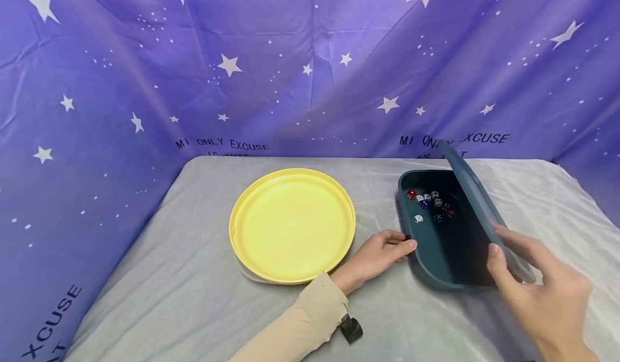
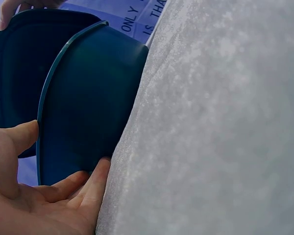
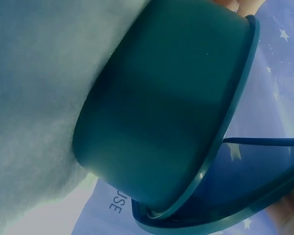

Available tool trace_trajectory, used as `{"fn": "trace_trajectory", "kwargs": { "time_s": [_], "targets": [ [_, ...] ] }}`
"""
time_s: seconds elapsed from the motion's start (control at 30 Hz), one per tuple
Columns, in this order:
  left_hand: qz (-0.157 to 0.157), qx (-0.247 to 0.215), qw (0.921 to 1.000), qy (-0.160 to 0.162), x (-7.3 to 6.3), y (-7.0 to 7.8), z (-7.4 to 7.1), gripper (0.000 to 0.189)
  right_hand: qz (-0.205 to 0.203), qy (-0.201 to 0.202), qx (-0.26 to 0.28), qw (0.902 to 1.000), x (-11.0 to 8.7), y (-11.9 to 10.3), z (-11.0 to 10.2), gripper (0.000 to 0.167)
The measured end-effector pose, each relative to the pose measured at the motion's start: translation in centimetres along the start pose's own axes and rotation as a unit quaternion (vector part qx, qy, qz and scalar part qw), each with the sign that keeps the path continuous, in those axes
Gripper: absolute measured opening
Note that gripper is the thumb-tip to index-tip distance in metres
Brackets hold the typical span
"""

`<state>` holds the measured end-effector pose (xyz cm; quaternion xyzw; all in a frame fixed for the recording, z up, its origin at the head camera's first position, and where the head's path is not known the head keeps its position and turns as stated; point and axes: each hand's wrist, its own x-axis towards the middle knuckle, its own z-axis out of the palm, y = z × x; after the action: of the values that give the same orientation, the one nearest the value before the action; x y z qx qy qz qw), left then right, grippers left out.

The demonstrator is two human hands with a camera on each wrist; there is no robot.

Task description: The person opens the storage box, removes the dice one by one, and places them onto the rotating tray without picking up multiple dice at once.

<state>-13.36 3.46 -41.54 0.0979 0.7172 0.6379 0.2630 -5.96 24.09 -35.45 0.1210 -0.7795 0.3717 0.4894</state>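
Note:
A dark teal rounded box (image 1: 428,254) stands on the cloth at the right, with several red, white and blue dice (image 1: 424,200) toward its far end. My left hand (image 1: 380,252) holds the box's near left side, thumb at the rim and fingers against the lower outer wall, as the left wrist view shows. In my right hand (image 1: 547,281) the matching lid (image 1: 477,187) is pinched between thumb and fingers, tilted up over the box's right side. The right wrist view has the box's outer wall (image 3: 157,107) and the lid's edge (image 3: 206,227), part of the hand hidden behind it.
A round yellow tray (image 1: 293,227) lies left of the box, close by my left forearm; a pale rim shows beneath it. Grey cloth (image 1: 169,276) covers the table. A purple star-patterned curtain (image 1: 310,82) hangs behind and at both sides.

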Motion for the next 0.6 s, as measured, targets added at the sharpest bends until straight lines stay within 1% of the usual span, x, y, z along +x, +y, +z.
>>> {"fn": "trace_trajectory", "kwargs": {
  "time_s": [0.17, 0.4, 0.6],
  "targets": [
    [0.000, -0.001, 1.0000, 0.001, 0.0, 0.0, 0.0, 0.043, 0.014, -0.004, -0.012, 0.9998, -0.1, 0.7, -0.3, 0.026],
    [-0.007, -0.001, 1.0000, 0.003, 0.1, -0.1, 0.0, 0.043, 0.025, 0.008, 0.010, 0.9996, 0.0, 1.2, -0.5, 0.025],
    [-0.008, 0.001, 1.0000, -0.003, 0.2, 0.1, 0.0, 0.045, 0.037, 0.015, 0.023, 0.9989, 0.2, 1.4, -0.5, 0.023]
  ]
}}
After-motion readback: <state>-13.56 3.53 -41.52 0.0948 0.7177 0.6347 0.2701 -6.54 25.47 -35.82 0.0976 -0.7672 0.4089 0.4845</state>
